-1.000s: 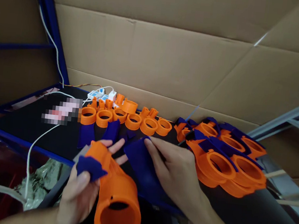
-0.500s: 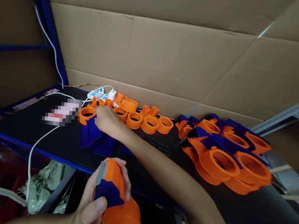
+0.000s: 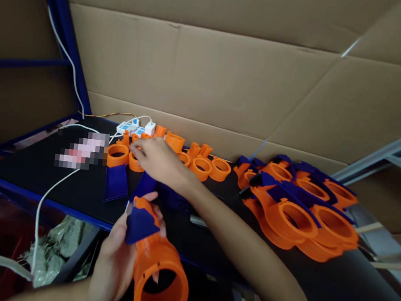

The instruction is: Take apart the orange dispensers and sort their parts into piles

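At the near edge of the black table [image 3: 27,162], an orange holder [image 3: 160,251] tilts with its round opening towards the viewer, a blue plate [image 3: 140,225] on its upper end. The left hand [image 3: 116,257] has its fingers wrapped around that end. Over the row of orange rings [image 3: 200,173] hangs the right hand [image 3: 159,160], fingers bent — whether they grip anything, I cannot tell. Flat blue pieces [image 3: 116,184] lie before the row; blue-and-orange holders [image 3: 286,236] are piled to the right — a cardboard wall [image 3: 202,73] stands behind.
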{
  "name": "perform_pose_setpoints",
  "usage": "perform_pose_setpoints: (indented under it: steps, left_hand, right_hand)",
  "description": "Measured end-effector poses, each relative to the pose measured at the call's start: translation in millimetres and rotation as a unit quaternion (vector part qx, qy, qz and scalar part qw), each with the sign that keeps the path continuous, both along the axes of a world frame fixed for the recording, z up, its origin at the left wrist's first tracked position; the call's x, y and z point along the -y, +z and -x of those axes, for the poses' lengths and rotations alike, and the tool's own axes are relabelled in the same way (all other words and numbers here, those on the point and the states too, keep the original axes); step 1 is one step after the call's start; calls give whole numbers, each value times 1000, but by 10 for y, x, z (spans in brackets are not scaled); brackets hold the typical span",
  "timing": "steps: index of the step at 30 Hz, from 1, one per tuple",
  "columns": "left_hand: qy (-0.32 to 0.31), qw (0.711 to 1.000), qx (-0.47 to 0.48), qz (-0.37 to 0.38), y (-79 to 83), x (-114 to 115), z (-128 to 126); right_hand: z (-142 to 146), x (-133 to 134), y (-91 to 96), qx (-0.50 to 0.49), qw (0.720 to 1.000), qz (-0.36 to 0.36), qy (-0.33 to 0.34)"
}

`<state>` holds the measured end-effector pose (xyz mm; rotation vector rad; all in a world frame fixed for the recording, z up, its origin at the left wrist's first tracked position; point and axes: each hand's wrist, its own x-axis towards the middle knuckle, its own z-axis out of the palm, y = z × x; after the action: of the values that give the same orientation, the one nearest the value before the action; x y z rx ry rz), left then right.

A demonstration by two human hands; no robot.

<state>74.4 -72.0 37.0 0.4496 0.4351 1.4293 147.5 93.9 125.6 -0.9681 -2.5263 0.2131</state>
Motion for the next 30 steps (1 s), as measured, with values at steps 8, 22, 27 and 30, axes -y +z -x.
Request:
perform_pose_setpoints:
  steps: [8, 22, 27, 30]
  left_hand:
    - [12, 991, -35, 129, 48, -175, 34]
    - [3, 980, -184, 70, 107, -199, -77]
    - [17, 972, -216, 89, 89, -261, 31]
    - [-4, 971, -227, 76, 99, -258, 73]
  right_hand:
    - [-880, 760, 103, -3, 983, -125, 136]
    - [-1109, 951, -371, 52, 929, -364, 54]
    - [-1576, 567, -164, 10, 917, -345, -199]
    - [-1582, 450, -210, 78, 946, -249, -194]
